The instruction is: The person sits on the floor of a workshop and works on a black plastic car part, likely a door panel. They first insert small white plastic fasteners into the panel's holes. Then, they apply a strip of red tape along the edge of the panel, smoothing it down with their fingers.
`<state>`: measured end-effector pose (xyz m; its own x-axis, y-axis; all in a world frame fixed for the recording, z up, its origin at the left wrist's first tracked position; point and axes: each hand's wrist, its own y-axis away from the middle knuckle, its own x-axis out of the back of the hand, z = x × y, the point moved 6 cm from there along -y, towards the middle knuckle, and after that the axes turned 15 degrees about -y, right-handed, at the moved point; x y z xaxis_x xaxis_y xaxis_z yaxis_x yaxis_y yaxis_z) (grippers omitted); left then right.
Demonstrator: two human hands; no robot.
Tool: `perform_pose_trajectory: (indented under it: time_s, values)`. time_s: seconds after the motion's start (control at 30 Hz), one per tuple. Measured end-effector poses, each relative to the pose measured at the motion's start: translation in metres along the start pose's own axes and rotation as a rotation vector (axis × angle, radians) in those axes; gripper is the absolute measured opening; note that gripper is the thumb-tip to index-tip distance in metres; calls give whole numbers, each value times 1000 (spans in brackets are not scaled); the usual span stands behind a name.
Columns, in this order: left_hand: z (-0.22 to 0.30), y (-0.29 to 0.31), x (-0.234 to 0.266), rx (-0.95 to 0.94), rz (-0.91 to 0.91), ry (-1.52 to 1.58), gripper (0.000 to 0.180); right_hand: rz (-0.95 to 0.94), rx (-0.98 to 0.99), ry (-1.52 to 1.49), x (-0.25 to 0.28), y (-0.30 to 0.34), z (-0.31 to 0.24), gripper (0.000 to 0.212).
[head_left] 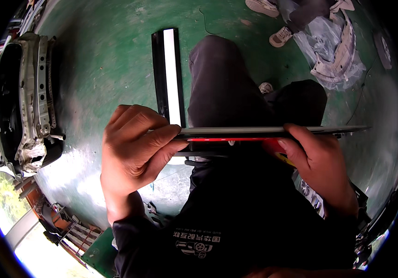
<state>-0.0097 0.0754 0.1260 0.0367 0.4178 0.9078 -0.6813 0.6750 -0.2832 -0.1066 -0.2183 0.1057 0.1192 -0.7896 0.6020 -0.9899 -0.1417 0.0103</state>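
A long, thin trim strip [236,131] lies level across the front of my body, seen almost edge-on. It has a pale upper edge, a black band and a red band below. My left hand [131,148] is closed on its left end, pinching it between thumb and fingers. Farther right, my right hand [317,160] grips the same strip with thumb and forefinger, and the strip's tapered end sticks out beyond it. On the floor past my left hand lies a black trim piece [159,74] with a broad white stripe; its near end is hidden behind my hand and the held strip.
A metal car body section [34,88] stands at the left. At the upper right, a curved car part [336,65] rests on clear plastic sheeting [317,37] beside another person's shoe [280,37]. My raised knee [217,69] is just beyond the strip. A green box-like surface [100,252] is at lower left.
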Motion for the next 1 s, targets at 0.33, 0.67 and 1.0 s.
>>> perform_pose_trajectory:
  time_s: [0.33, 0.67, 1.0]
  values:
    - [25, -23, -2, -52, -92, -172, 27, 4, -2, 8, -1, 0, 5, 24]
    - [45, -39, -13, -104, -176, -144, 23, 35, 39, 6, -2, 1, 5, 23]
    - [62, -51, -29, -174, -180, -125, 23, 7, 16, 12, -2, 0, 8, 26]
